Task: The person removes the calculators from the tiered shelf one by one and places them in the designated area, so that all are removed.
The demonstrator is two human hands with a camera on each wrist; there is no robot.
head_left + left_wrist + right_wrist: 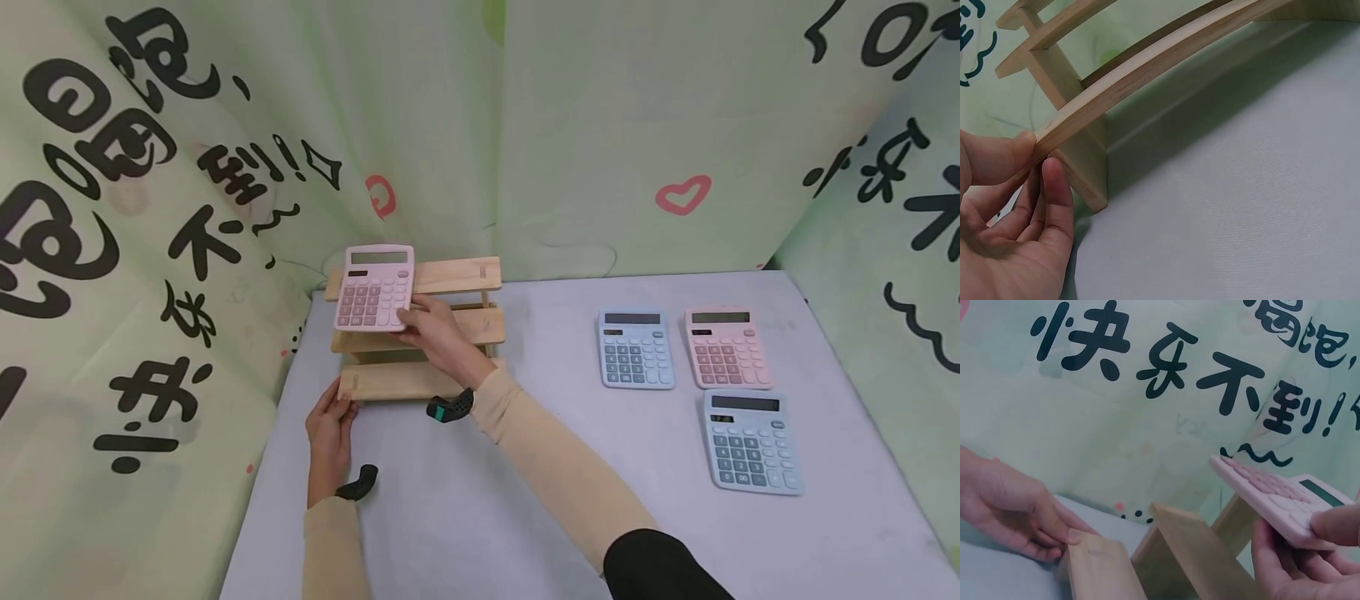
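Note:
A pink calculator (373,287) is held by its lower right corner in my right hand (444,336), thumb on the face and fingers beneath. It hovers over the upper left part of a tiered wooden rack (405,381). In the right wrist view the calculator (1272,494) appears tilted above the slats, with a gap under it. My left hand (330,429) pinches the left end of the rack's lowest slat; the left wrist view shows thumb above and fingers below the wooden edge (1141,81).
To the right on the white-covered table (555,500) lie a blue calculator (636,350), another pink calculator (727,348) and a larger blue calculator (752,442). A printed curtain (585,142) hangs behind the rack and along both sides.

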